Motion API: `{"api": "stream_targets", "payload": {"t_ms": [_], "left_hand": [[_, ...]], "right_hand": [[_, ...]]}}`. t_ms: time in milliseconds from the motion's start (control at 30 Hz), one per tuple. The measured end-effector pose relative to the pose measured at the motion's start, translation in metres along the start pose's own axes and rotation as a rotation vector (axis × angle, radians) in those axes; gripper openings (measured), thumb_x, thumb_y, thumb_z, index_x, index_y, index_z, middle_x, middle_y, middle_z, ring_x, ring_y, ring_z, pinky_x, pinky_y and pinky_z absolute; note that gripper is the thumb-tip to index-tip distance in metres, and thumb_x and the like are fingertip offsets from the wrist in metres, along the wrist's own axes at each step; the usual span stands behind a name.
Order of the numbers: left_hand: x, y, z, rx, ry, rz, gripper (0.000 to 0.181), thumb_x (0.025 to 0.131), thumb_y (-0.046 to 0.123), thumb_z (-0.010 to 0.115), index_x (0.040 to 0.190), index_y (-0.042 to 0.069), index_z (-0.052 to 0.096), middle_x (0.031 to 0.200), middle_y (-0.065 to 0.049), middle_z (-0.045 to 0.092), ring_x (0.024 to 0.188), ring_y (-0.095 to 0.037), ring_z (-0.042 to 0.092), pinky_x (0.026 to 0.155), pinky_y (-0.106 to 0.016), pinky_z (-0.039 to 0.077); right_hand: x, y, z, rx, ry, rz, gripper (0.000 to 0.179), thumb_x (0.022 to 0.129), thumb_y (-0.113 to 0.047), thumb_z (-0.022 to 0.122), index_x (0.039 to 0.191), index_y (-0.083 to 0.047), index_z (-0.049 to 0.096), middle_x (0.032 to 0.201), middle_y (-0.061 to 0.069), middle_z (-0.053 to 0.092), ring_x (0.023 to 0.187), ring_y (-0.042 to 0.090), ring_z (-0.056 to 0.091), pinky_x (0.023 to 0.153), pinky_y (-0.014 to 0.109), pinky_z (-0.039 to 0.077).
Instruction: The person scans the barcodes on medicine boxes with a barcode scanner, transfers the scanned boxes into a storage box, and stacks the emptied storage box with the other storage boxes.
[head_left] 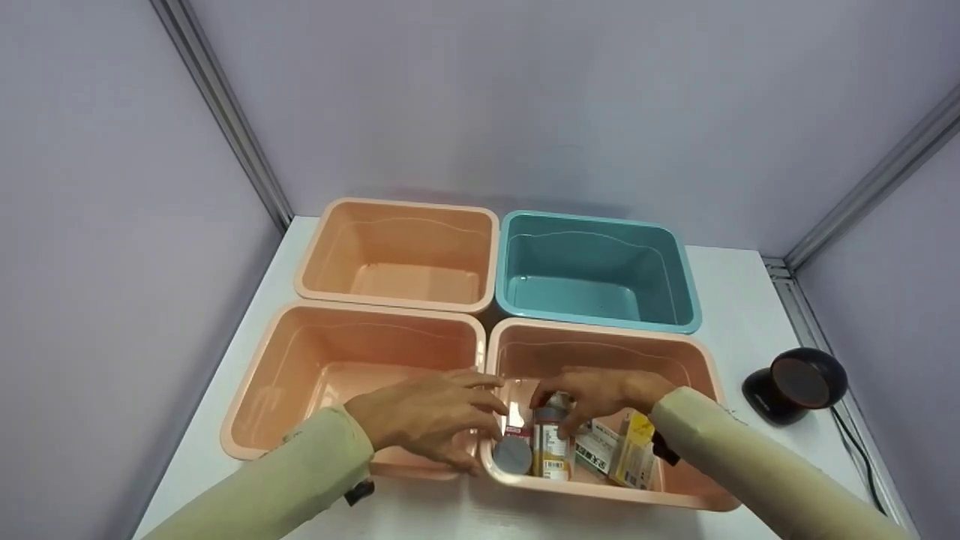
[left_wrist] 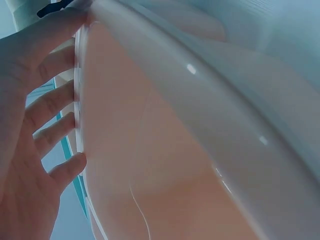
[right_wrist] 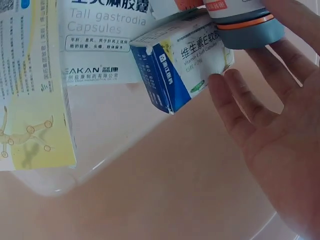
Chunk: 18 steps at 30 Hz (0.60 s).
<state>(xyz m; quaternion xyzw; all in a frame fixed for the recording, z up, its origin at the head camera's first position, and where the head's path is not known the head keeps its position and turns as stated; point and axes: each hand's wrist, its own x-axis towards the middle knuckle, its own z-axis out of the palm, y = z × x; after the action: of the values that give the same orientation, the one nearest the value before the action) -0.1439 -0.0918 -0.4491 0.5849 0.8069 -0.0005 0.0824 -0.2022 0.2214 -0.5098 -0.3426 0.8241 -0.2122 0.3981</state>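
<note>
Grey caps the bottle (head_left: 553, 454) that the right hand (head_left: 592, 390) holds between curled thumb and fingers in a peach bin (head_left: 600, 491), a yellow box (head_left: 635, 452) near its wrist; the left hand (head_left: 429, 412), loosely spread, empty, is beside that bin's rim.

I have a white table (head_left: 724, 292) on my feed, boxed in behind and on both sides by plain, pale greyish-lavender walls. The back wall (head_left: 570, 105) rises behind the table; the left wall (head_left: 97, 195) and the right wall (head_left: 911, 315) flank it. A grey metal post (head_left: 227, 112) climbs from the table's far left corner, and I can make out a similar upright (head_left: 874, 187) by its far right corner. A metal rail (head_left: 795, 307) runs along the table's right side. The light reaches me soft and diffuse, with a dim shadow low on the wall behind the table.
</note>
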Motion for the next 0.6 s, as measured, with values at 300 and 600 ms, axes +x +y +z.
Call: {"api": "stream_targets", "payload": {"t_ms": [300,600], "left_hand": [[-0.003,-0.001,0.001,0.005,0.017,0.008,0.051,0.094,0.063,0.076,0.132,0.03,0.076,0.155,0.003,0.065,0.158,-0.029,0.047,0.136,-0.043,0.033],[-0.002,-0.002,0.003,-0.019,0.019,0.012,0.051,0.094,0.062,0.077,0.132,0.03,0.075,0.156,0.003,0.064,0.158,-0.03,0.047,0.137,-0.044,0.032]], "right_hand": [[-0.013,-0.007,-0.009,0.074,0.12,-0.054,0.055,0.089,-0.027,0.09,0.138,-0.017,0.066,0.132,0.006,0.062,0.118,0.023,0.063,0.099,0.035,0.06],[-0.035,-0.006,-0.028,0.211,0.219,-0.15,0.049,0.098,-0.02,0.082,0.14,-0.016,0.058,0.13,0.01,0.064,0.113,0.023,0.066,0.091,0.032,0.062]]}}
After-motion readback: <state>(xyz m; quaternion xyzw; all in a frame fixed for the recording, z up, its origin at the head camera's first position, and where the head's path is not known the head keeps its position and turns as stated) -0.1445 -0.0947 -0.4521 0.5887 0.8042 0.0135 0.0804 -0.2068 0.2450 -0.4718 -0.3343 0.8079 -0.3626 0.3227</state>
